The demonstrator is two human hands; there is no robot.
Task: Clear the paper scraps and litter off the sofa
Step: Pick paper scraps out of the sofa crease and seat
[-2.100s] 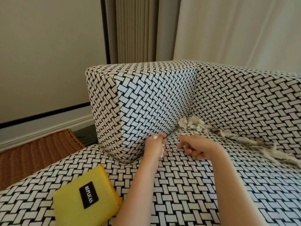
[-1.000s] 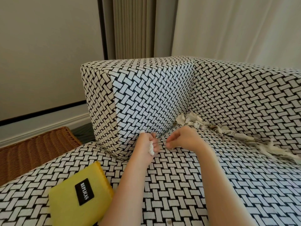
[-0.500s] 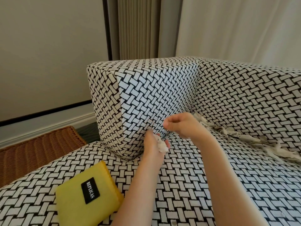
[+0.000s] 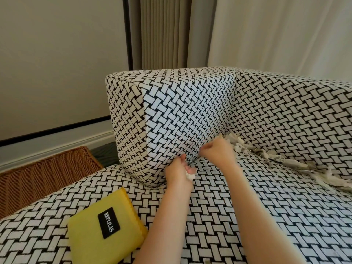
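My left hand [image 4: 178, 171] grips a small wad of white paper scraps [image 4: 190, 175] on the black-and-white woven sofa seat [image 4: 219, 216], right at the foot of the armrest [image 4: 181, 115]. Just to its right, my right hand [image 4: 217, 151] hovers with fingers curled and pinched together near the crease; whether it pinches a scrap is too small to tell. A line of torn off-white paper scraps [image 4: 274, 156] lies along the crease between seat and backrest, running off to the right.
A yellow cloth [image 4: 104, 228] with a black label lies on the seat at the front left. A wicker basket [image 4: 43, 174] stands on the floor left of the sofa. Curtains and a wall are behind.
My right hand rose from the seat and drew in toward the armrest crease. My left hand keeps its grip on the wad and stays at the armrest's foot.
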